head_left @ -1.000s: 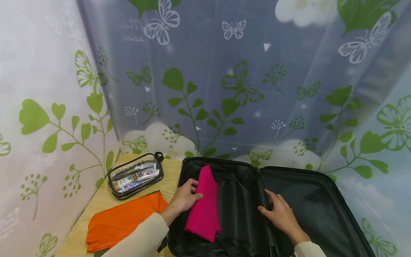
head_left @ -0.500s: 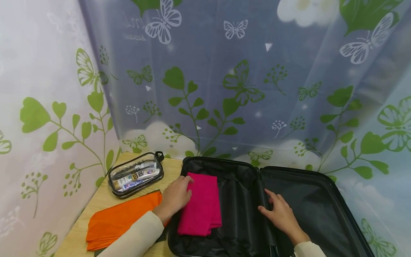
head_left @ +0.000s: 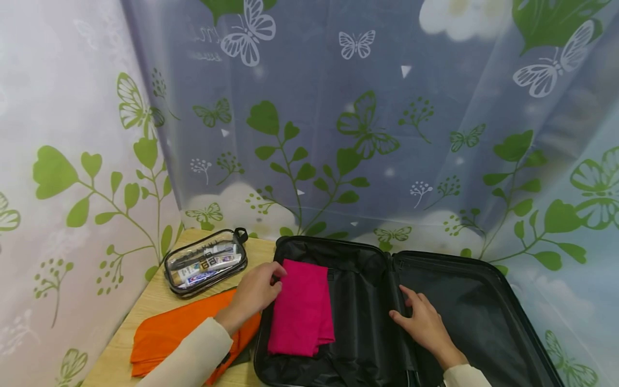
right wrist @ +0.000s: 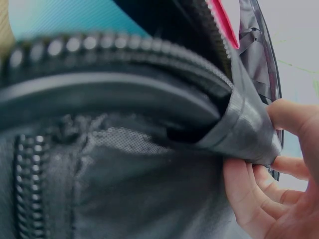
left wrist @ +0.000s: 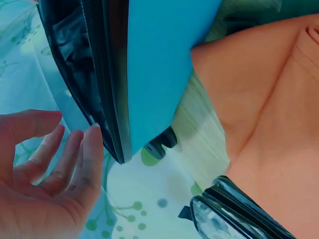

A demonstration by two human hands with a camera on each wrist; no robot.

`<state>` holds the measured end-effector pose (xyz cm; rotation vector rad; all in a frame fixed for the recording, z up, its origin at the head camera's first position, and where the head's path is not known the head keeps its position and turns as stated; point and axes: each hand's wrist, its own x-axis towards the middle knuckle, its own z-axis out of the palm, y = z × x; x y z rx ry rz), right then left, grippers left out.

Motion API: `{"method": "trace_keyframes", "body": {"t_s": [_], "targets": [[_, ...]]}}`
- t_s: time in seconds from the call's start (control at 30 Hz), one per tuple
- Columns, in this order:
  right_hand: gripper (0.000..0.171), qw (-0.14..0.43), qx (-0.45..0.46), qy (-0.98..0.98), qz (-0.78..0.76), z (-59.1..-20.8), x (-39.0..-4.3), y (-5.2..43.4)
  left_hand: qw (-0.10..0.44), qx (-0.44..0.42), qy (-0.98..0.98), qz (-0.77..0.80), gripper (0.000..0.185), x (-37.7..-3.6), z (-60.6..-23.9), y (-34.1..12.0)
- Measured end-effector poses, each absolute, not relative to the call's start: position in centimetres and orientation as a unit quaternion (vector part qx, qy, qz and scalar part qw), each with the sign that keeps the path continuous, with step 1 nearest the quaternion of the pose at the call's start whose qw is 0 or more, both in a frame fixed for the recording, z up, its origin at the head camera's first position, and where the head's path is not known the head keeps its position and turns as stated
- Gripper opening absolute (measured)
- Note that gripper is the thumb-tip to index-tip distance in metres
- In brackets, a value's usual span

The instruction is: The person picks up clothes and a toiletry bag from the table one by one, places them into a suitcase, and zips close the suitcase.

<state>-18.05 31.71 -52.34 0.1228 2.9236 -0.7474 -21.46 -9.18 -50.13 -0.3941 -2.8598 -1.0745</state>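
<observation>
Since a second ago the folded pink cloth [head_left: 301, 307] has gone from standing on edge against the left hand [head_left: 253, 294] to lying flat in the left half of the open black suitcase [head_left: 360, 322], and that hand has drawn back to the case's left rim. Its fingers are now loosely spread and hold nothing; only the fingertips near the cloth's top left corner, and whether they touch it cannot be told. The cloth lies just to the right of this hand, long axis running away from the person, and the left hand is much the nearer of the two. The right hand [head_left: 424, 322] rests at the central divider, well apart from the cloth.

Outward on the wooden tabletop [head_left: 140, 312] lie a folded orange cloth [head_left: 179, 336] under the left forearm and a clear toiletry pouch [head_left: 205, 263] behind it.

Only the right wrist view shows the right hand's fingers [right wrist: 249, 196] pinching a fold of the black lining [right wrist: 249, 134]; the left wrist view shows the case's blue outer shell [left wrist: 159, 64].
</observation>
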Motion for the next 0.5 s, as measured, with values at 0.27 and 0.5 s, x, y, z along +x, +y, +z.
{"method": "trace_keyframes", "body": {"t_s": [0.27, 0.5], "targets": [[0.080, 0.059, 0.041, 0.967, -0.246, -52.4, -17.9, 31.6, 0.022, -0.116, -0.928, -0.353, 0.021, -21.5, -50.3, -12.0], [0.079, 0.055, 0.036, 0.967, -0.246, -52.5, -18.0, 31.7, 0.013, -0.105, -0.934, -0.341, 0.022, -21.1, -50.7, -15.2]]}}
